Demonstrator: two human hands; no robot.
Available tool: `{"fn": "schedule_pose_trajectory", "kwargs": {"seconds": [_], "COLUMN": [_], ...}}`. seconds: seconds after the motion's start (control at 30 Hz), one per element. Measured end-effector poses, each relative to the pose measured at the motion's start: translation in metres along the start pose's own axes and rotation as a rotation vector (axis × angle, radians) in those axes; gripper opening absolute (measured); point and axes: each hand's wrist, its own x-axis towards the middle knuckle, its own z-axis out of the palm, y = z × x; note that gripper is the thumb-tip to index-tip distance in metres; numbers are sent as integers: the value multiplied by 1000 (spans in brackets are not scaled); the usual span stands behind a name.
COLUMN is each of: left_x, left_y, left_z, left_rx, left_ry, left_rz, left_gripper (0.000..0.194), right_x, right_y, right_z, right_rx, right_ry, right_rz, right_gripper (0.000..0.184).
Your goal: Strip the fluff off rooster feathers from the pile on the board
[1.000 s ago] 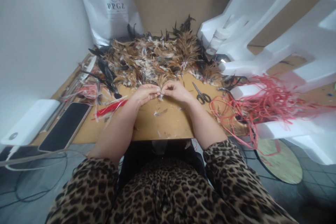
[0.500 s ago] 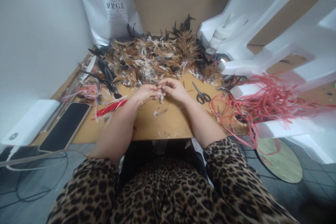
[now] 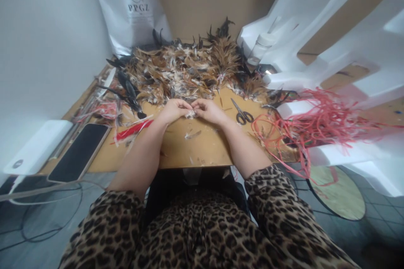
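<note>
My left hand [image 3: 175, 110] and my right hand [image 3: 207, 110] meet fingertip to fingertip above the near middle of the table. Both are closed in a pinch on a small pale feather [image 3: 190, 114], whose whitish fluffy part shows below the fingers. The rest of it is hidden by the fingers. Just beyond my hands lies a wide heap of brown, white and black feathers [image 3: 186, 67]. A loose bit of feather [image 3: 193, 135] rests on the table in front of them. Scissors [image 3: 242, 113] lie to the right of my right hand.
Red strips [image 3: 134, 131], a phone [image 3: 78, 151] and a white power bank [image 3: 38, 146] lie on the left. A tangle of pinkish-red ribbon [image 3: 325, 119] spreads over the right side, among white foam pieces [image 3: 341, 151]. A clear bottle [image 3: 261, 48] stands at the back right.
My fingertips have drawn together and my right hand has turned slightly down. The pale feather between them has shifted a little to the left and up.
</note>
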Motion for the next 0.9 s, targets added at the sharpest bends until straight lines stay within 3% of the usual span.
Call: {"fn": "schedule_pose_trajectory", "kwargs": {"seconds": [0.23, 0.47, 0.9], "left_x": [1, -2, 1], "left_y": [-1, 4, -1], "left_z": [0, 2, 3], "left_rx": [486, 716, 758], "left_ry": [98, 120, 146], "left_rz": [302, 515, 569], "left_gripper": [11, 13, 11], "right_x": [0, 1, 2], "right_y": [1, 2, 2], "right_z": [-1, -1, 5], "right_rx": [-32, -37, 6], "right_ry": [16, 38, 129], "right_rz": [-1, 67, 183], "right_gripper": [18, 19, 6]}}
